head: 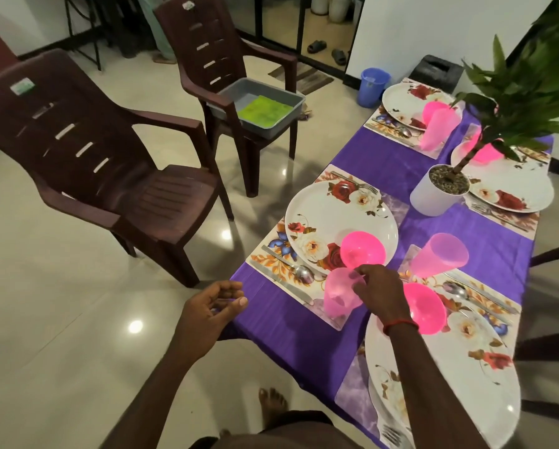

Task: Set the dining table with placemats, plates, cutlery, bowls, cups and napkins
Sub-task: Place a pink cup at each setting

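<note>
A table under a purple cloth (288,315) holds several floral settings. On the left near placemat (262,257) sit a flowered plate (323,215), a bright pink bowl (362,249), a spoon (301,272), a knife (281,283) and a fork (359,184). My right hand (378,293) pinches the rim of a pale pink cup (338,298) standing on that mat's near corner. My left hand (213,306) hovers off the table's corner, loosely curled and holding nothing. Green napkins (265,113) lie in a grey tub (292,116) on the far chair.
The setting closest to me has a plate (450,384), pink bowl (424,309) and cup (440,256). A white potted plant (433,196) stands mid-table. Two brown plastic chairs (126,189) (226,59) stand left of the table; a blue bucket (372,85) sits on the floor beyond.
</note>
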